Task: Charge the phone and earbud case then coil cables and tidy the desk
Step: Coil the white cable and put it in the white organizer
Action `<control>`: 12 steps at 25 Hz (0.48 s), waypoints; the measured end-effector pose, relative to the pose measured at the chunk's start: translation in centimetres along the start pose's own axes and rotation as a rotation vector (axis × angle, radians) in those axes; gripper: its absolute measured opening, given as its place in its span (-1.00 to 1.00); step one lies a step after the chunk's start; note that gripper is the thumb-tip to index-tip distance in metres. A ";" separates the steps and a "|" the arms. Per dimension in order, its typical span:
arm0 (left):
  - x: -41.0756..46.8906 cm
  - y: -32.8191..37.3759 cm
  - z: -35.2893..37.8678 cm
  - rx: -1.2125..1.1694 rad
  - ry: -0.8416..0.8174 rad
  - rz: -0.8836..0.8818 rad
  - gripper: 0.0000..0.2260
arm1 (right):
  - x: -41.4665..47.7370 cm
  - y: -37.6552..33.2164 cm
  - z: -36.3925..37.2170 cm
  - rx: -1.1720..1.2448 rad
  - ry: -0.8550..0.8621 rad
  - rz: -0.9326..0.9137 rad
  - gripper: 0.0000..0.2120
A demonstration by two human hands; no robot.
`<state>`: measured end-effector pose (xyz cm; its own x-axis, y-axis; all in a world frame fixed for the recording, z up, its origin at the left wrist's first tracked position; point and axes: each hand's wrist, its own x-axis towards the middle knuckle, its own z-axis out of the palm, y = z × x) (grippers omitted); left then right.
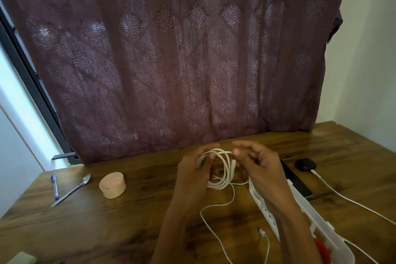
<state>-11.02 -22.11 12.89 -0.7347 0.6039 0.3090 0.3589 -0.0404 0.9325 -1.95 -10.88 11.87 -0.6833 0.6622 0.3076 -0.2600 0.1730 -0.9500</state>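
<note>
A white cable [222, 180] is wound into several loops held above the wooden desk [107, 227]. My left hand [192, 169] grips the left side of the coil. My right hand [261, 167] pinches the coil's right side near a white plug. The loose tail [216, 206] hangs down onto the desk toward me, its connector [261, 232] lying near the front. A black earbud case [306, 164] sits at the right with a white cable [342, 195] plugged into it. A dark phone [299, 184] lies beside my right wrist, partly hidden.
A white power strip [270, 210] lies under my right forearm, with a white plastic tray [319, 227] beside it holding something red [321, 251]. At the left are a round beige container [112, 185], a spoon [72, 191] and a blue pen [54, 186]. A purple curtain [171, 60] hangs behind the desk.
</note>
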 end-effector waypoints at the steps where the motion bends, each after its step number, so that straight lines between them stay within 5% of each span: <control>1: -0.1 -0.1 0.2 -0.042 0.052 -0.011 -0.80 | 0.0 0.0 0.1 0.039 -0.003 0.014 -0.81; 7: -0.3 -0.5 1.6 -0.214 0.331 -0.048 -0.81 | -0.2 0.3 1.3 -0.235 0.306 -0.096 -0.68; 12: -0.3 -0.5 1.4 -0.309 0.344 -0.080 -0.82 | -0.4 0.3 1.7 -0.206 0.165 -0.023 -0.83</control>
<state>-10.13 -21.13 12.05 -0.9199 0.3180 0.2296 0.1437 -0.2714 0.9517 -2.92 -12.32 11.57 -0.5540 0.7634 0.3321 -0.1183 0.3227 -0.9391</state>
